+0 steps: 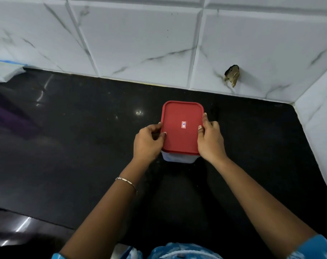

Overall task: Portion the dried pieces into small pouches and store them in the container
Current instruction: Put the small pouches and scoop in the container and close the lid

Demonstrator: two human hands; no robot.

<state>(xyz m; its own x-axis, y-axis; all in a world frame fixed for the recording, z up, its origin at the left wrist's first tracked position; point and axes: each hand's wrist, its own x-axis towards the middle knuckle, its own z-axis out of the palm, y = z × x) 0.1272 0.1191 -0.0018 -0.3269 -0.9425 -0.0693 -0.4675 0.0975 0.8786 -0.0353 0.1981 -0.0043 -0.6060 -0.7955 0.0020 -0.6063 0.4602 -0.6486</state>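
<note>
black counter point(84, 146), marbled wall tiles point(140, 34), corner

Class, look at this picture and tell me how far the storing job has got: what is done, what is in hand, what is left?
Done, it seems: the red lid sits on the container, and no loose pieces or pouches show on the counter. In hand: the left hand and right hand grip the lid's edges, perhaps pressing it shut. Left: likely only sealing; the contents are hidden.
</note>
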